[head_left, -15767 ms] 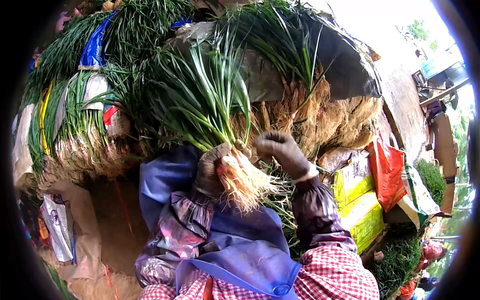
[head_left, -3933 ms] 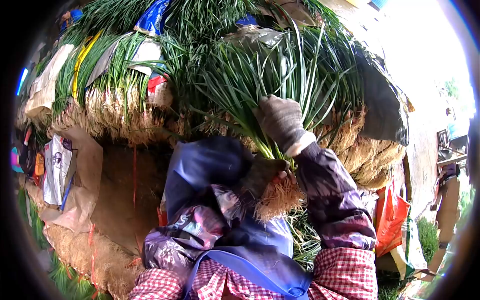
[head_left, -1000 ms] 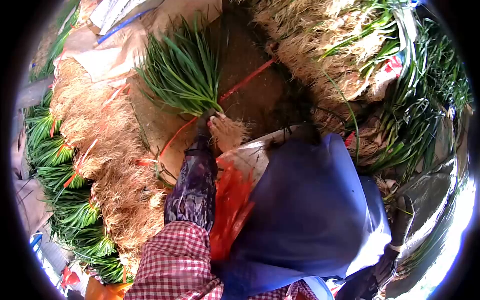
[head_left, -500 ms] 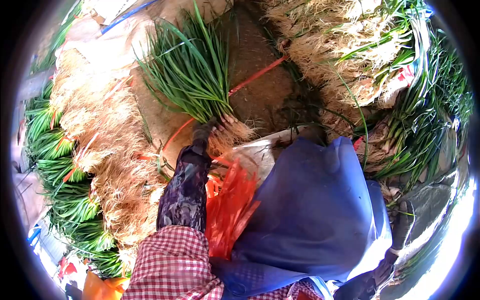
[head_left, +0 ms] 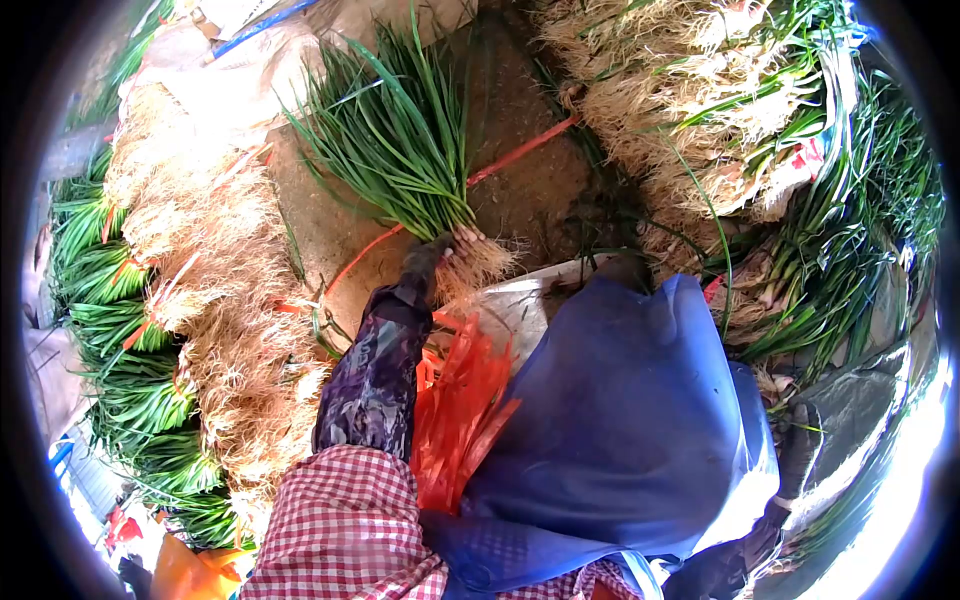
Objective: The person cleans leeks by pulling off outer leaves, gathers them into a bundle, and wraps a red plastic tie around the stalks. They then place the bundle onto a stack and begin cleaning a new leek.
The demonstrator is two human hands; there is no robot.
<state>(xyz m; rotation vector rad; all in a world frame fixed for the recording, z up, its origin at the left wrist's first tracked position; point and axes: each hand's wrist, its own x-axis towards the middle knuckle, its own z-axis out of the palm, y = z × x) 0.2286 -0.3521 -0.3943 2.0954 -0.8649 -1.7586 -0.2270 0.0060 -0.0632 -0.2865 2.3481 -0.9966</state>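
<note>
My left hand (head_left: 428, 262), in a dark glove, is closed around the lower stems of a bunch of green onions (head_left: 405, 150), just above the pale roots. The bunch lies on brown ground, leaves pointing away from me, across a red plastic strip (head_left: 525, 151). My right hand (head_left: 799, 458), also gloved, is low on the right beside my knee, near a dark sheet (head_left: 855, 405) and the edge of the onion pile. Its fingers are too dim and distorted to read. A bundle of loose red strips (head_left: 462, 420) lies beside my left forearm.
Tied onion bundles (head_left: 150, 395) are stacked along the left, their roots (head_left: 225, 290) facing inward. A large pile of rooted onions (head_left: 690, 95) fills the upper right, with green leaves (head_left: 850, 220) on its far side. A blue apron (head_left: 620, 420) covers my lap.
The view has shifted slightly. My left hand keeps its hold at the root end, and the bunch stays on the strip. The right hand remains low at the right.
</note>
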